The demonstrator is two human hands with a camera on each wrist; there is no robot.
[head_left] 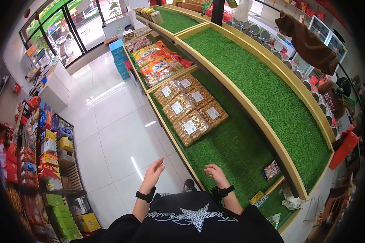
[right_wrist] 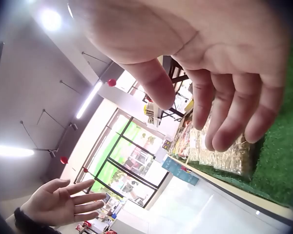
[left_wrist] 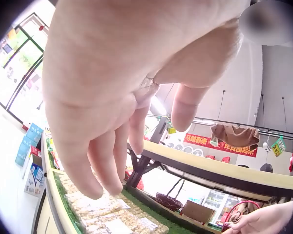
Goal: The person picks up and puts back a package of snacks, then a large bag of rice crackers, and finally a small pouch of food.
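My left hand hangs in the air over the floor, left of the shelf's wooden edge, with fingers relaxed and nothing in it. Over the near end of the low green shelf is my right hand, its fingers loosely bent and also holding nothing. Ahead of both lie several clear bags of brown snack pieces with white labels, in two rows on the artificial grass. In the right wrist view the left hand shows its palm with fingers spread.
An upper grass-lined shelf overhangs the lower one on the right. Beyond the clear bags sit orange snack bags. A small packet and a price sign lie near me. Blue boxes stand on the floor; stocked racks line the left.
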